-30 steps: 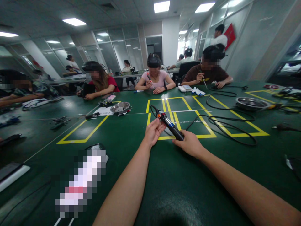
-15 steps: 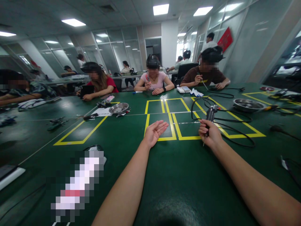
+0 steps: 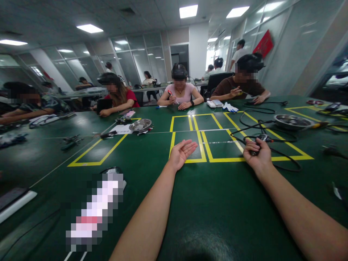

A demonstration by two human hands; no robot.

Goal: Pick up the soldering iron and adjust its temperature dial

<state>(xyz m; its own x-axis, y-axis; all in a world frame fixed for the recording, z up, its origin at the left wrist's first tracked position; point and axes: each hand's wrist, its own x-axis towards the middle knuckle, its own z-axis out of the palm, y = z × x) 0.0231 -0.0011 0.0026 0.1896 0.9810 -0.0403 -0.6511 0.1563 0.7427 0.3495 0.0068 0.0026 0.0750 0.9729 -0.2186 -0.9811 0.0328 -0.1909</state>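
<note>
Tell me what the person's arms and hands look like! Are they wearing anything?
The left arm and right arm are bare, no sleeves showing. The left hand and right hand wear no gloves; no watch, ring or bracelet shows.

1. We count two shallow round steel bowls (image 3: 140, 124) (image 3: 288, 121).
2. We count four co-workers (image 3: 40, 104) (image 3: 127, 97) (image 3: 181, 95) (image 3: 239, 87) seated at the green table (image 3: 206, 203).
3. We count one black corded hand tool (image 3: 261, 138).
4. We count two bare hands of our own: left hand (image 3: 181, 154), right hand (image 3: 257, 158).
</note>
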